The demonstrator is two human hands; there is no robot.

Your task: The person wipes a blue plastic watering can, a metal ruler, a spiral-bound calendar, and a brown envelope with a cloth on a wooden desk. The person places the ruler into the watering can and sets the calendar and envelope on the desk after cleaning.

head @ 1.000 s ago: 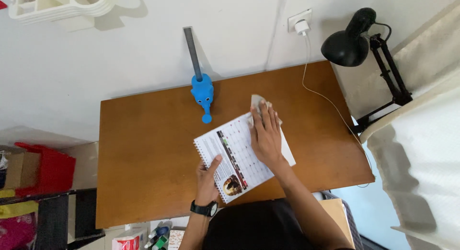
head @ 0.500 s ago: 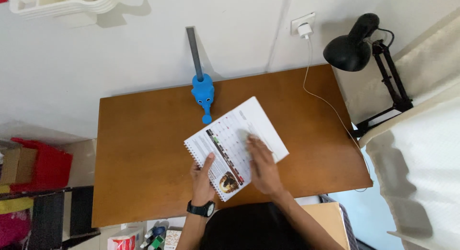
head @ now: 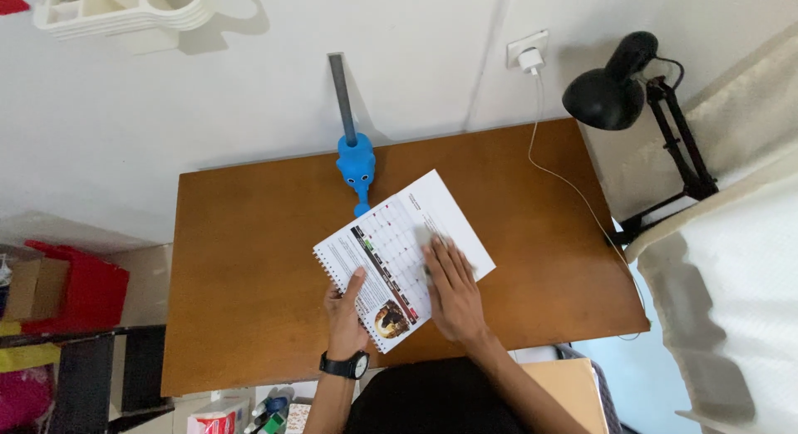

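A brown wooden desk (head: 249, 276) stands against a white wall, seen from above our head. At far left, a red plastic stool (head: 79, 286) sits on the floor beside it. On the desk's near middle lies 1 spiral-bound calendar (head: 391, 234), printed page up and turned at an angle, its wire binding toward our body. Our left hand (head: 345, 313), a black wristwatch (head: 343, 366) on the wrist, pinches the bound corner, thumb on top of the page and fingers out of sight beneath. Behind the calendar, a blue elephant-shaped holder (head: 356, 164) stands at the desk's far edge with a grey bar (head: 342, 97) rising from it. Our right hand (head: 453, 288) lies flat on the page, fingers together, pressing a small pale cloth (head: 426, 236) that shows just past the fingertips; it grips nothing tightly. We judge the calendar light and flexible, smooth enough to slide on the wood, best held at the stiff bound edge. Further right, a white charger cable (head: 573, 184) runs from a wall socket across the desk, and a black desk lamp (head: 611, 89) leans over the right corner.
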